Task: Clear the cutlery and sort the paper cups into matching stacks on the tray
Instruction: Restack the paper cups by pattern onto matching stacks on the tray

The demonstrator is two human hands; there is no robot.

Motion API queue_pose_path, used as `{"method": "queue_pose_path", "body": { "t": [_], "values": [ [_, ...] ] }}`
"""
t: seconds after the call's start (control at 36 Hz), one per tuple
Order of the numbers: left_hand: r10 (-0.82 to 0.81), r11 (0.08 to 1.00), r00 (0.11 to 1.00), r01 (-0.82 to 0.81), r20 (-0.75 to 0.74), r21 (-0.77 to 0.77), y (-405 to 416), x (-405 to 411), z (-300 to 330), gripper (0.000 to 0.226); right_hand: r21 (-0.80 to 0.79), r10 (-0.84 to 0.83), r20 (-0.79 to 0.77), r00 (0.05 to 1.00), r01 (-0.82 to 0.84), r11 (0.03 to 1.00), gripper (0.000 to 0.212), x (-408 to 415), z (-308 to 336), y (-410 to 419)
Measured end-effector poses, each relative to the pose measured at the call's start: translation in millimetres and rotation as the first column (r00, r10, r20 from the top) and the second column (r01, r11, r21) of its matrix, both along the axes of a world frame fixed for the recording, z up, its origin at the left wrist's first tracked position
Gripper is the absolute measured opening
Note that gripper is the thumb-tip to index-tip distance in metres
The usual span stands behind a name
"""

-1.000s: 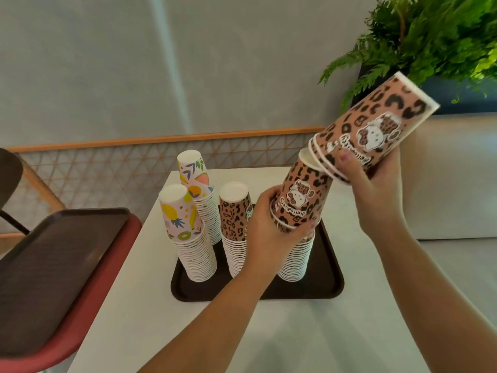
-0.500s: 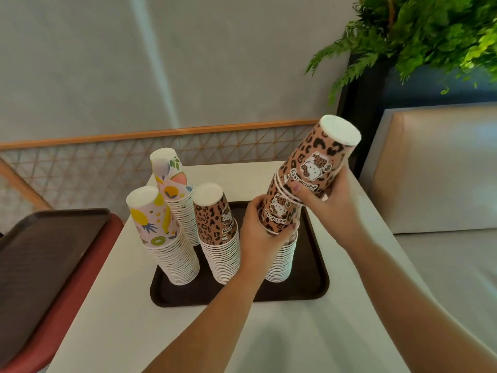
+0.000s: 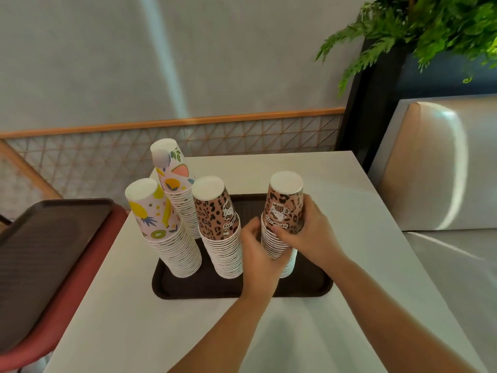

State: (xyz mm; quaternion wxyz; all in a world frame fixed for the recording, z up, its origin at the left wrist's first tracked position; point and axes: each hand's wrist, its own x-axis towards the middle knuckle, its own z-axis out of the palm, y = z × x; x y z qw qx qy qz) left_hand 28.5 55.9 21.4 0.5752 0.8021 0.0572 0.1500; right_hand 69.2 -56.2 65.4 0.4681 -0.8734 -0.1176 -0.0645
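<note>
Four stacks now stand on the tray (image 3: 188, 288); the lifted leopard cups have landed on the right stack (image 3: 281, 238), both the left hand (image 3: 259, 254) and right hand (image 3: 309, 232) clasping it.

— What stood around the white table (image 3: 349, 200)?

— On its left was a red seat (image 3: 67, 297) with a second dark brown tray (image 3: 40, 246) lying on it, its ribbed surface bare.

— And behind?

— A grey wall (image 3: 134, 55), with a low screen of thin crossed wire (image 3: 242, 135) under an orange wooden rail (image 3: 172, 122). A slanted wooden bar (image 3: 29, 170) showed at the far left.

— To the right?

— A pale padded bench (image 3: 435, 168), its back glossy with reflected light. A black post (image 3: 373, 103) rose beside it, and green fern fronds (image 3: 419, 28) hung over the top corner.
</note>
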Motion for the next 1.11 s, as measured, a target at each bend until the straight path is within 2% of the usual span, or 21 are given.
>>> {"method": "queue_pose_path", "body": {
  "t": [0.08, 0.17, 0.28, 0.33, 0.39, 0.53, 0.69, 0.81, 1.11],
  "values": [
    [0.085, 0.996, 0.996, -0.085, -0.037, 0.009, 0.9, -22.6, -19.0, 0.074, -0.003, -0.017, 0.006, 1.000, 0.017, 1.000, 0.080, -0.4, -6.8, 1.2],
    [0.245, 0.969, 0.968, -0.243, -0.047, 0.047, 6.5, -43.0, -27.7, 0.069, -0.002, -0.023, 0.001, 1.000, 0.023, 1.000, 0.081, -0.7, -8.4, 1.7],
    [0.428, 0.902, 0.901, -0.420, -0.068, 0.105, 25.7, -48.3, -34.0, 0.081, 0.000, -0.057, 0.020, 0.998, 0.057, 0.998, 0.090, -4.6, -12.8, 4.3],
    [0.460, 0.887, 0.883, -0.453, -0.098, 0.087, 35.7, -43.7, -32.8, 0.093, 0.019, -0.070, -0.003, 0.998, 0.070, 0.997, 0.097, -6.9, -17.1, 7.4],
    [0.439, 0.898, 0.888, -0.437, -0.136, 0.044, 44.4, -35.0, -28.8, 0.105, 0.035, -0.082, -0.023, 0.996, 0.083, 0.996, 0.100, -8.4, -21.8, 11.0],
    [0.293, 0.956, 0.951, -0.289, -0.095, 0.050, 58.8, -7.5, -20.2, 0.123, 0.035, -0.111, 0.001, 0.994, 0.111, 0.993, 0.098, -8.8, -26.6, 12.5],
    [0.209, 0.966, 0.973, -0.221, -0.100, -0.135, 63.4, 5.9, -12.7, 0.106, 0.016, -0.129, -0.015, 0.991, 0.130, 0.991, 0.094, -8.4, -26.6, 4.9],
    [0.165, 0.974, 0.980, -0.180, -0.111, -0.138, 62.4, 10.1, -15.9, 0.094, 0.023, -0.158, -0.025, 0.987, 0.159, 0.987, 0.097, -5.5, -27.9, -3.1],
    [0.062, 0.988, 0.989, -0.080, -0.132, -0.134, 41.0, 14.3, -22.9, 0.097, 0.047, -0.218, -0.036, 0.975, 0.220, 0.974, 0.092, -2.5, -28.3, -17.5]
  ]
}}
